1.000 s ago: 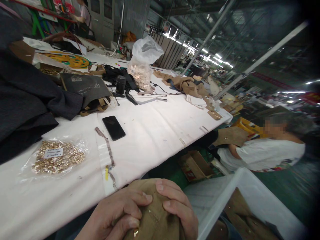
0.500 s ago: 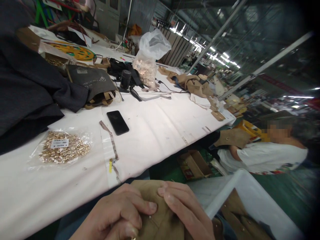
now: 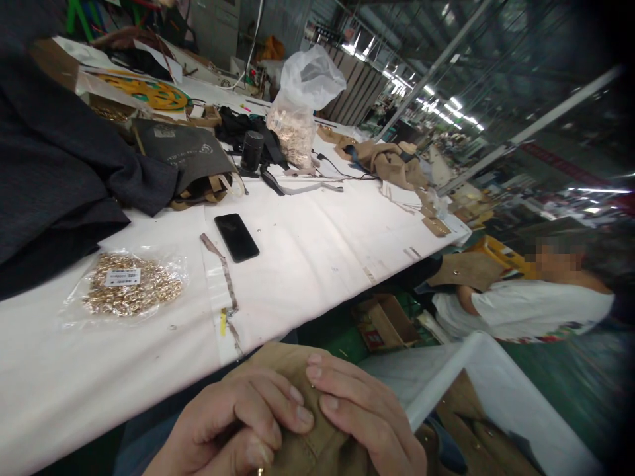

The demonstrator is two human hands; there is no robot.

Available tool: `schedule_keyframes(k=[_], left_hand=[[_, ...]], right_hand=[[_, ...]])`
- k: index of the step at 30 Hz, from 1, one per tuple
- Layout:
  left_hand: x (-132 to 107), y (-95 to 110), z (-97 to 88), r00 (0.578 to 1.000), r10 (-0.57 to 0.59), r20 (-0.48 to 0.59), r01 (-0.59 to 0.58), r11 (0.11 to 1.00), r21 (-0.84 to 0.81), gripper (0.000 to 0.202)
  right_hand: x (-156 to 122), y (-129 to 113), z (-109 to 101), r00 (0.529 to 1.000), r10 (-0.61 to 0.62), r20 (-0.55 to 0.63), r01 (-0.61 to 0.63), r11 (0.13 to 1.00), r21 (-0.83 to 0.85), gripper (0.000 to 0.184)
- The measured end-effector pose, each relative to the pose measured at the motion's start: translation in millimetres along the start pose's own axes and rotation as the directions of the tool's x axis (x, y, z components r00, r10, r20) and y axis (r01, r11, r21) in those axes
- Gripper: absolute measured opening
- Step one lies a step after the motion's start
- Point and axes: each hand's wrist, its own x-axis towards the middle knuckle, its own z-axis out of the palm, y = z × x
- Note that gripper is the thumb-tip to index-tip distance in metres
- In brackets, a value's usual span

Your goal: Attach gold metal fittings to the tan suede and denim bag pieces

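While the L hand (image 3: 225,420) is curled nearly closed w/ brown cloth (image 3: 312,456) gripped at thumb & fingertips, the R hand (image 3: 370,416) lies over the cloth's other side, fingers part bent; its thumb is hidden, so can't tell how firm its hold is. Cloth is at bottom ctr of the view, just off the near edge of the white table (image 3: 302,244); a gold metal bit (image 3: 260,471) shows by the L thumb. White bin (image 3: 528,390) w/ brown pieces (image 3: 473,430) inside is to the right. On the table: clear bag of gold hardware (image 3: 133,291), black phone (image 3: 237,238), dark fabric (image 3: 59,158) far left, black jar (image 3: 252,152) & translucent bag (image 3: 295,116) farther back. Co-worker in white top (image 3: 520,307) is beyond the bin, near a cardboard box (image 3: 389,320).
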Motion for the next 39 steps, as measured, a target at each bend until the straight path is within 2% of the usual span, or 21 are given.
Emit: schedule_keyframes(k=[3, 6, 8, 14, 19, 23, 28, 35, 39], left_hand=[[0, -8, -5.4, 0.986, -0.089, -0.138, 0.096, 0.995, 0.042, 0.019], [9, -16, -9.1, 0.922, -0.203, -0.329, 0.254, 0.96, 0.12, 0.015], [19, -20, -7.9, 0.904, -0.222, -0.366, 0.289, 0.947, 0.14, 0.017], [42, -29, -1.8, 0.898, -0.26, -0.356, 0.318, 0.941, 0.114, 0.02], [44, -31, -6.2, 0.928, -0.236, -0.287, 0.283, 0.95, 0.134, 0.02], [43, -34, -8.9, 0.923, -0.255, -0.287, 0.302, 0.945, 0.13, 0.018], [42, -41, -8.6, 0.905, -0.312, -0.29, 0.336, 0.941, 0.032, 0.019], [39, -48, -7.7, 0.924, -0.328, -0.195, 0.28, 0.93, -0.238, 0.013], [40, -45, -8.9, 0.931, -0.319, -0.178, 0.276, 0.933, -0.232, 0.014]], right_hand=[[13, 1, -7, 0.997, -0.016, 0.073, 0.02, 0.998, -0.06, 0.032], [22, 9, -7, 0.994, 0.001, 0.111, 0.001, 1.0, -0.02, 0.021], [25, 19, -2, 0.992, -0.016, 0.125, 0.016, 1.0, 0.005, 0.019], [28, 44, 19, 0.991, -0.054, 0.12, 0.036, 0.989, 0.145, 0.018], [27, 41, 21, 0.996, 0.043, 0.08, -0.05, 0.995, 0.084, 0.02], [29, 35, 18, 0.98, 0.148, 0.131, -0.155, 0.987, 0.043, 0.018], [28, 34, 17, 0.974, 0.161, 0.162, -0.165, 0.986, 0.014, 0.019], [25, 24, 23, 0.954, 0.272, 0.127, -0.28, 0.959, 0.048, 0.02], [26, 23, 23, 0.948, 0.288, 0.136, -0.294, 0.956, 0.022, 0.022]])
